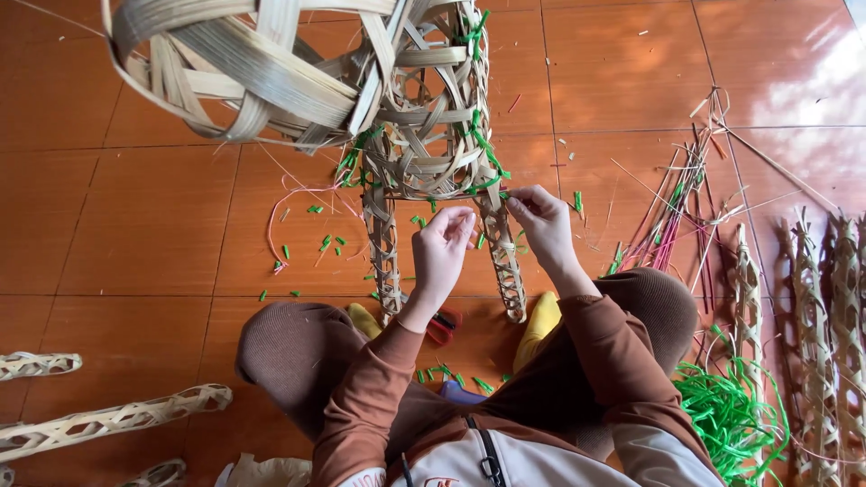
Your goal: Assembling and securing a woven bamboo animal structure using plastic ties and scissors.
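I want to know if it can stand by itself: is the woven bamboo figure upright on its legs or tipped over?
Upright. The woven bamboo figure has two woven legs reaching down to the tiled floor, while both hands touch its frame.

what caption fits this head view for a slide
Both hands, left hand and right hand, pinch a green strip on a woven bamboo-strip frame above an orange tiled floor.

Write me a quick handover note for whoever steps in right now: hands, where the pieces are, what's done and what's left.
Left hand and right hand: both pinch a thin green tie strip at the lower edge of the woven bamboo animal-shaped frame.
Two woven legs stand on the orange tiled floor, already bound with green ties.
Spare woven bamboo tubes lie at right, more at left.
Bundle of green strips at right knee.
This tie is not yet finished.
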